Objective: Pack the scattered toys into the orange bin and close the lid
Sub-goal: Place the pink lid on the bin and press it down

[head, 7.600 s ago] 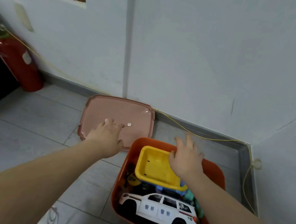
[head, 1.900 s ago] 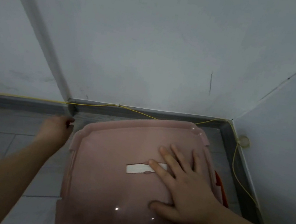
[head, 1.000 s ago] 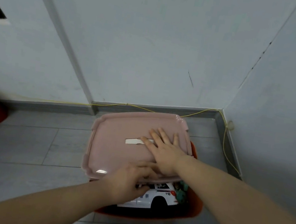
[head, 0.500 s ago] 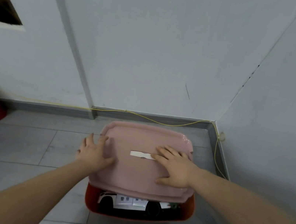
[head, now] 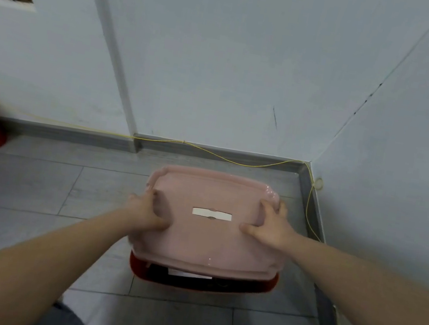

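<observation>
Pink lid (head: 213, 235) sits on orange bin (head: 202, 282) in floor (head: 34, 190) corner, front edge lifted off rim. Gripping lid's side edges, thumbs on top: left hand (head: 143, 213), right hand (head: 267, 227). White label (head: 211, 214) on lid: no text legible.

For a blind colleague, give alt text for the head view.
A left hand and right hand grip a pale pink rectangular plastic lid by its sides atop an orange plastic bin on grey floor tiles; its near edge sits raised.
</observation>
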